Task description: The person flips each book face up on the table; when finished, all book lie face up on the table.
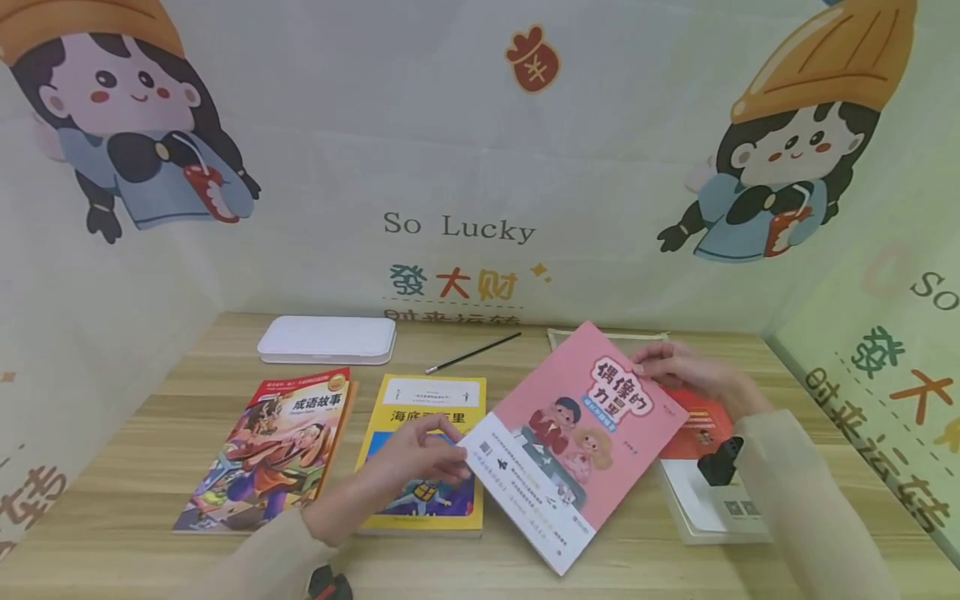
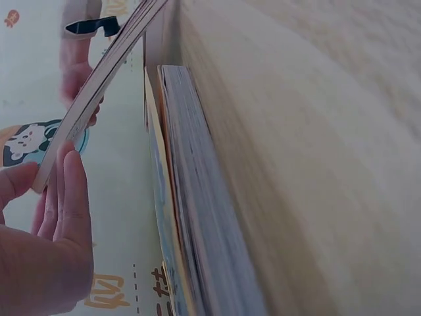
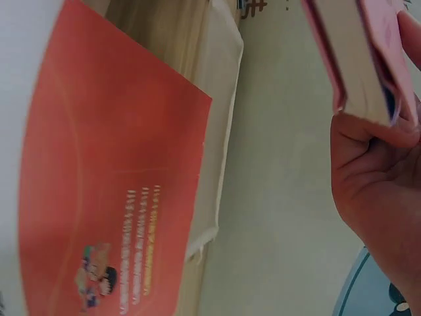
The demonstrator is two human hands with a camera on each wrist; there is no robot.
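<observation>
Fingers of your left hand (image 1: 408, 462) and right hand (image 1: 693, 375) pinch the pink book (image 1: 573, 442), up off the table (image 1: 135, 467) | yellow book (image 1: 446, 504): left | red-and-white book (image 1: 690, 496): right | black pencil (image 1: 474, 352): far side

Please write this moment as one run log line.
left hand: holds pink book; right hand: holds pink book; pink book: tilted above table; yellow book: on table

Head view: soft, diffuse light; right wall (image 1: 877, 275) greenish beyond right edge of tabletop (image 1: 157, 454); small print on pink book (image 1: 570, 446) smeared. Wrist views dimmer: left, tabletop grain blurred; right, red cover (image 3: 125, 145) soft.
</observation>
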